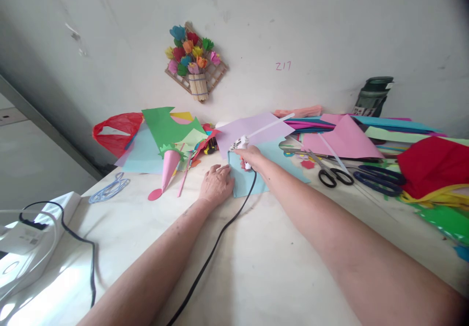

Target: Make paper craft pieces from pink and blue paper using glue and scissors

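My right hand (252,157) is wrapped round a white hot glue gun (242,142), with a long translucent glue stick (271,125) sticking out behind it. The gun's nozzle points left over the far left corner of a light blue sheet of paper (252,184). A black cord (216,248) runs from the gun toward me. My left hand (217,184) lies flat on the table at the left edge of the blue sheet, fingers stretched out. To its left lies a pink paper cone (170,167) with a green fringed top, beside a pink paper disc (155,195).
Black-handled scissors (331,175) and dark blue-handled scissors (381,177) lie to the right, near stacked coloured paper (340,138) and red cloth-like material (434,167). A dark green bottle (373,98) stands by the wall. At left are a white power strip (60,211) and coiled blue cord (110,189).
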### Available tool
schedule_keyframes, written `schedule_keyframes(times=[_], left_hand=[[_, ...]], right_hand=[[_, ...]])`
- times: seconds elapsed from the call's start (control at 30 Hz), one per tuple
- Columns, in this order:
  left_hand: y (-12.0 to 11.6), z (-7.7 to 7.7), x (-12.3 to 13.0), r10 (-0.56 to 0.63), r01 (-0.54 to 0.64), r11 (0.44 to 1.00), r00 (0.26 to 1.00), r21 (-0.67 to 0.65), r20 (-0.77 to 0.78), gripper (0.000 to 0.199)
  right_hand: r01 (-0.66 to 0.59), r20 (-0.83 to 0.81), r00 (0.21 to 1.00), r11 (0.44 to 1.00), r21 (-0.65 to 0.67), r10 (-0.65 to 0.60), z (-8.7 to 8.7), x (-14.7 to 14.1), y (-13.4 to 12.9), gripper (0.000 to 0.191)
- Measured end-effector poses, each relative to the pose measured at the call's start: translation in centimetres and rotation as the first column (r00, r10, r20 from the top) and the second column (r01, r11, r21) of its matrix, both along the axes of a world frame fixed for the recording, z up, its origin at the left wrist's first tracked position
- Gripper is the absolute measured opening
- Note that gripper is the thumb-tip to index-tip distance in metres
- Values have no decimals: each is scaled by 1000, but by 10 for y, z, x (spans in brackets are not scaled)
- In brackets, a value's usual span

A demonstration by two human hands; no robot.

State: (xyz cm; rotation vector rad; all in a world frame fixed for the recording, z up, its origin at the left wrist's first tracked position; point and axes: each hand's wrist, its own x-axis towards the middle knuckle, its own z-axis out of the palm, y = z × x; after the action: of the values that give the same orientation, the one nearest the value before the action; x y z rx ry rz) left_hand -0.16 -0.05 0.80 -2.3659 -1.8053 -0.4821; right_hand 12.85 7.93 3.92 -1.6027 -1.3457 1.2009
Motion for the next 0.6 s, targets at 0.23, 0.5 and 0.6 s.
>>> schedule_keyframes(times=[0.23,0.5,0.6], left_hand=[[-3,2,1,-4,4,1000,1000,16,-23,37],[-5,5,3,8,-7,1000,999,13,-40,35],[-6,6,3,4,-4,1000,999,11,-45,35]], right_hand=[[-6,-32,999,1000,4,6,0,1,-3,24],[-25,-19,999,1000,-1,25,-5,2,-2,25],[-30,-28,999,1000,3,30,-6,3,-3,26]])
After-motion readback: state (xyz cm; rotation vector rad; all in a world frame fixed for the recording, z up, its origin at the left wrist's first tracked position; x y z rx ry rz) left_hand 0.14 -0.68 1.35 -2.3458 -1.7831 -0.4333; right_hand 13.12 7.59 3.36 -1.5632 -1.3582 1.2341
